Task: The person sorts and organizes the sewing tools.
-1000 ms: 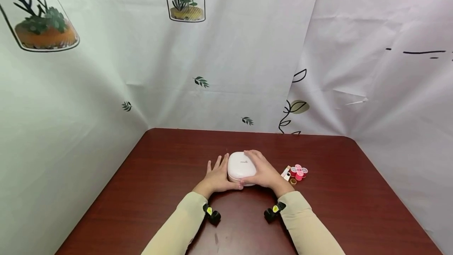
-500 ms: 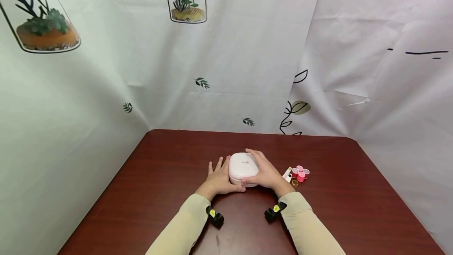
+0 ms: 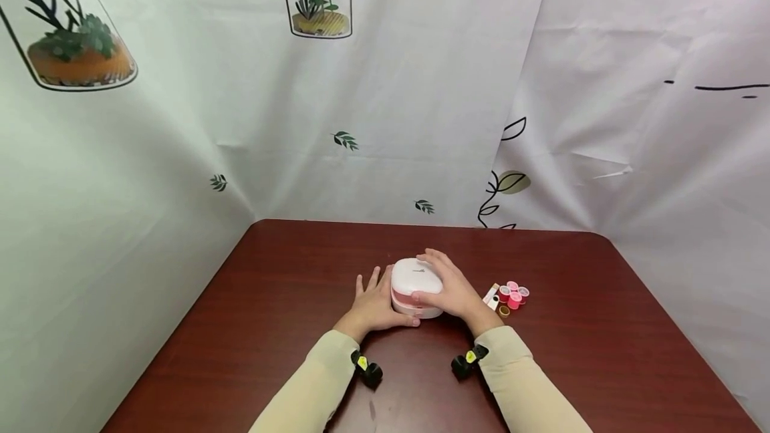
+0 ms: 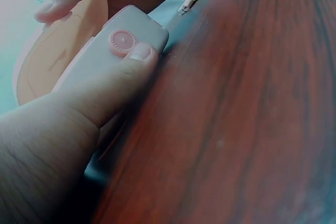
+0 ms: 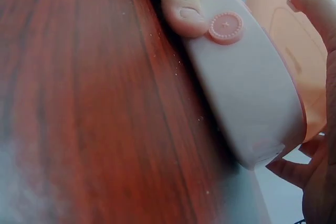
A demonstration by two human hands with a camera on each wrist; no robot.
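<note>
A white rounded-square box sits on the table, its lid tilted up at the front. A pinkish inner side shows between the lid and the white base. My left hand holds the base from the left, its thumb along the front beside a round pink button. With thumb and fingers, my right hand grips the raised lid. In the right wrist view, the peach-coloured underside of the lid stands apart from the base, and the left thumb touches the button's edge. The inside of the box is hidden.
Right of the box lie several small pink spools, a gold-coloured ring and small white and tan pieces. The dark red wooden table ends at a printed white cloth backdrop.
My right hand has raised the lid's front edge off the base, so a pinkish gap shows where the box was closed. My left hand stays at the base.
</note>
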